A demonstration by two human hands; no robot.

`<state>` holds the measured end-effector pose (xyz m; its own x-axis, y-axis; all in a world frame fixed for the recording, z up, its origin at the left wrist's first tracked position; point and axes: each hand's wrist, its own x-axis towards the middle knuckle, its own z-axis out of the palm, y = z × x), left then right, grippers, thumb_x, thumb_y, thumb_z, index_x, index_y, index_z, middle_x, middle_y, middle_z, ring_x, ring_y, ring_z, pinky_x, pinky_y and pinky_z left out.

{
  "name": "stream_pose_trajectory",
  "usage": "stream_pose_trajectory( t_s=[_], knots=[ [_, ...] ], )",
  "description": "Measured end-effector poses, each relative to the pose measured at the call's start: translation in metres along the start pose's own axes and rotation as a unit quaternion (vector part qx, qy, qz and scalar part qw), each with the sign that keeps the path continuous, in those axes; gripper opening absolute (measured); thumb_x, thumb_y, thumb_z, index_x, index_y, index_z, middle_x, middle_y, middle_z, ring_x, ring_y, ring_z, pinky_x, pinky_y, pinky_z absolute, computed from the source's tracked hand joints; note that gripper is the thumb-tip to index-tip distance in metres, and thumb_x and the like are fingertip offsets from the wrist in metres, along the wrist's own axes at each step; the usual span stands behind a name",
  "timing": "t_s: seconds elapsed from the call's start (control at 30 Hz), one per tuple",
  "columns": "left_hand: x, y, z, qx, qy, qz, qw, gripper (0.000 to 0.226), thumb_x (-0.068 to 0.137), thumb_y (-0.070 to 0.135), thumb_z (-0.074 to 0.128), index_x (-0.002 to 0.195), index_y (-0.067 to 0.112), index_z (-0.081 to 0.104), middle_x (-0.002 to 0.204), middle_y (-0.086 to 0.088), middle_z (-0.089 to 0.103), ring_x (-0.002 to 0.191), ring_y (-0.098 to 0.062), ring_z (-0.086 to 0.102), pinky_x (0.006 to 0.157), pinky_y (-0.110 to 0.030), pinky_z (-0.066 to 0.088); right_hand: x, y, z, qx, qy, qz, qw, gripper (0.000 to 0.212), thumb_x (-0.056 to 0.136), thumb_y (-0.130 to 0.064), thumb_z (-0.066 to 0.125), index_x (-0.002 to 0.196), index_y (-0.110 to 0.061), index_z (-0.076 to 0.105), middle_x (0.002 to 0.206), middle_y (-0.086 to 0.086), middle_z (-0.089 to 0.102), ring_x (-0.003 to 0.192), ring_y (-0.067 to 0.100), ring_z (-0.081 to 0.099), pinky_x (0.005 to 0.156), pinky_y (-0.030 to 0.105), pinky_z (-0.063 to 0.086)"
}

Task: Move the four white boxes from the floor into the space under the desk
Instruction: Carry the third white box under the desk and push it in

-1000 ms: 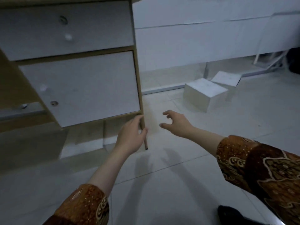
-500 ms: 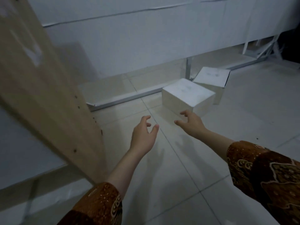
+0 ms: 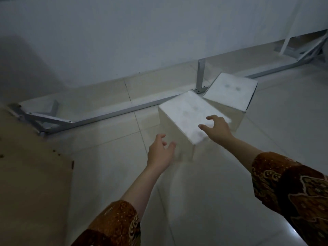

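desk panel (image 3: 32,183) seen at left edge, space under it out of view | near white box (image 3: 184,114) and far white box (image 3: 230,91) on floor, touching; other two not seen | right hand (image 3: 219,129) spread over near box top | left hand (image 3: 160,154) spread beside its side, nothing gripped | two boxes judged left to move

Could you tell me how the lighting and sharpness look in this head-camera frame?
Head view: dim overall; the nearer white box has a softly blurred top; a bright glare patch sits on the floor tiles at lower right; the metal frame bows with wide-angle distortion.
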<state>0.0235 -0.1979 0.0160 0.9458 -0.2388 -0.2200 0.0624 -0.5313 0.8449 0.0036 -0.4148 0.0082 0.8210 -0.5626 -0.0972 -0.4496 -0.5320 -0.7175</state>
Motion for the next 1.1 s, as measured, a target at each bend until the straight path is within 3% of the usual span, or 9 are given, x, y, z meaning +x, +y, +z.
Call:
stream_pose_trajectory(
  t_s=[0.13,0.27,0.47,0.57,0.6,0.67,0.77,0.9,1.1],
  knots=[
    [0.06,0.011,0.044,-0.027,-0.013,-0.085,0.996,0.064,0.088,0.041,0.06,0.143,0.017,0.036,0.136,-0.013,0.051,0.107,-0.021,0.054,0.071,-0.019,0.042,0.079,0.039,-0.006,-0.081,0.016,0.043,0.996,0.073,0.078,-0.046,0.069,0.136,-0.012,0.042,0.141,0.017,0.043,0.132,0.034,0.036,0.104,0.045,0.034],
    [0.105,0.016,0.084,-0.094,-0.022,-0.185,0.978,0.088,0.084,0.044,0.066,0.151,0.015,0.017,0.155,-0.015,0.032,0.137,-0.03,0.04,0.107,-0.035,0.037,0.136,0.078,-0.012,-0.088,-0.062,0.085,0.991,0.092,0.075,-0.053,0.07,0.144,-0.01,0.027,0.148,0.017,0.036,0.134,0.035,0.035,0.103,0.044,0.035],
    [0.154,0.012,0.112,-0.185,-0.005,-0.261,0.947,0.119,0.073,0.048,0.076,0.154,0.018,-0.005,0.162,-0.007,0.017,0.146,-0.03,0.025,0.117,-0.043,0.027,0.171,0.098,-0.006,-0.043,-0.105,0.083,0.99,0.089,0.067,-0.066,0.069,0.136,-0.016,0.045,0.137,0.01,0.051,0.123,0.03,0.05,0.099,0.038,0.04],
    [0.154,0.002,0.109,-0.134,0.024,-0.25,0.959,0.111,0.068,0.049,0.079,0.153,0.02,0.015,0.156,-0.008,0.034,0.14,-0.033,0.036,0.113,-0.047,0.035,0.151,0.102,0.001,0.072,-0.186,0.124,0.972,0.078,0.066,-0.064,0.071,0.126,-0.018,0.056,0.128,0.004,0.059,0.105,0.02,0.061,0.087,0.03,0.05],
    [0.151,-0.002,0.106,-0.137,0.031,-0.234,0.962,0.097,0.068,0.046,0.08,0.148,0.019,0.032,0.148,-0.008,0.046,0.134,-0.032,0.046,0.11,-0.046,0.04,0.14,0.102,0.004,0.118,-0.193,0.127,0.966,0.068,0.068,-0.061,0.071,0.121,-0.02,0.059,0.124,0.002,0.062,0.097,0.015,0.064,0.08,0.028,0.053],
    [0.139,-0.008,0.098,-0.149,0.044,-0.208,0.966,0.07,0.07,0.039,0.08,0.132,0.017,0.054,0.13,-0.006,0.062,0.118,-0.03,0.059,0.102,-0.045,0.048,0.12,0.101,0.009,0.17,-0.194,0.124,0.958,0.059,0.074,-0.055,0.07,0.122,-0.021,0.06,0.121,0.003,0.065,0.097,0.018,0.065,0.085,0.036,0.054],
    [0.108,-0.016,0.084,-0.159,0.043,-0.189,0.968,0.058,0.074,0.033,0.079,0.126,0.017,0.058,0.122,-0.004,0.067,0.109,-0.026,0.064,0.097,-0.044,0.052,0.08,0.097,0.012,0.162,-0.191,0.121,0.961,0.055,0.082,-0.051,0.063,0.126,-0.019,0.056,0.119,0.004,0.064,0.101,0.023,0.063,0.09,0.04,0.052],
    [0.07,-0.022,0.055,-0.168,0.032,-0.167,0.971,0.057,0.076,0.03,0.077,0.127,0.019,0.056,0.12,-0.001,0.067,0.107,-0.022,0.065,0.097,-0.044,0.052,0.017,0.083,0.013,0.182,-0.17,0.119,0.961,0.05,0.086,-0.05,0.059,0.127,-0.022,0.056,0.116,0.0,0.063,0.09,0.011,0.062,0.071,0.026,0.049],
    [0.005,-0.02,-0.011,-0.162,0.025,-0.139,0.977,0.055,0.073,0.029,0.078,0.124,0.021,0.059,0.116,0.001,0.07,0.105,-0.021,0.067,0.097,-0.043,0.053,-0.068,0.045,0.013,0.198,-0.149,0.1,0.964,0.05,0.085,-0.054,0.057,0.126,-0.026,0.055,0.113,-0.006,0.063,0.092,0.01,0.062,0.07,0.026,0.049]
  ],
)
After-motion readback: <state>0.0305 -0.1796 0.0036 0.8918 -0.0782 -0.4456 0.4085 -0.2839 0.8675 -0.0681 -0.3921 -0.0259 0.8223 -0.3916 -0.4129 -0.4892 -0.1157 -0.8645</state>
